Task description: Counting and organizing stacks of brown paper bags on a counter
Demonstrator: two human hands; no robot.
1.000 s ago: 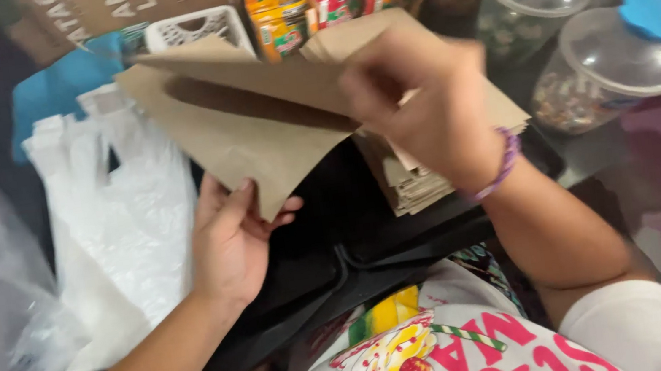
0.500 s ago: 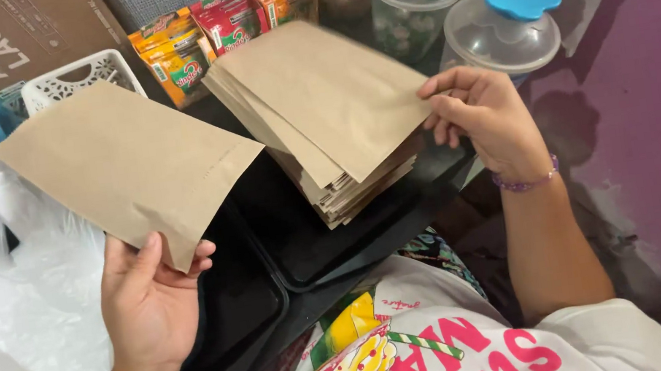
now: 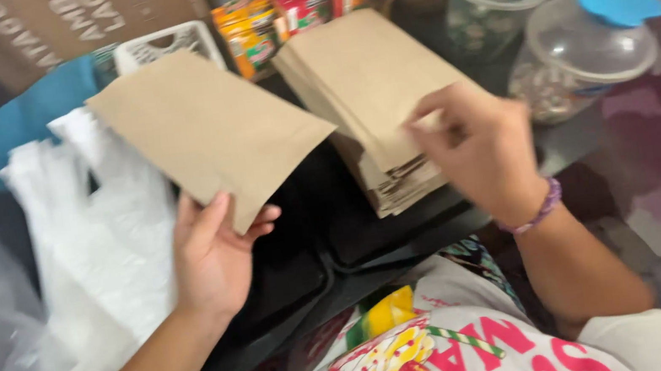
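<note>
Paper bag [image 3: 208,129], flat and brown, is held in the left hand [image 3: 212,256] by its near lower corner: thumb on the upper face, fingers folded underneath, closed on the paper. Its long axis runs from that corner up and away to the left, so most of the bag lies beyond the fingers, above the white plastic bags [image 3: 111,231] and the black tray [image 3: 329,237].

Stack of like paper bags [image 3: 374,95] lies to the right of the held bag, well apart from it, long axis pointing away from the person. The right hand [image 3: 483,148] is directly over the near right edge of this stack and is much the nearer hand to it. Its fingers are curled and partly closed at the top bag's edge; motion blur hides whether they grip a sheet or only touch it.

Behind the stack stand coloured snack packets [image 3: 298,3] and two clear jars with blue lids [image 3: 576,47]. A white basket [image 3: 163,46] sits beyond the held bag.
</note>
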